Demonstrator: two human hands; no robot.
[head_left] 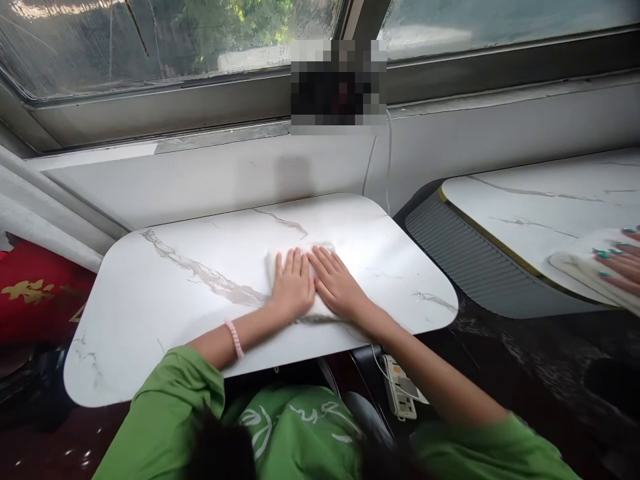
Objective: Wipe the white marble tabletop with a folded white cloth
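Observation:
A folded white cloth (320,309) lies on the white marble-patterned tabletop (150,307), a little right of its middle. Both palms rest flat on it, side by side, with the thumbs close together. My left hand (293,283) covers the cloth's left part, fingers stretched out toward the window. On the right part presses my right hand (337,283), its fingers also stretched out and angled up and left. Neither hand is closed around the cloth, and much of it is hidden under them. A pink bead bracelet (234,340) circles my left wrist.
At the right, another person's hand (623,260) with green nails rests on a cloth (570,260) on a second marble-patterned table (530,200). Below my table's front edge is a power strip (400,393). A red bag (40,293) stands at the left. A windowsill (210,139) runs behind.

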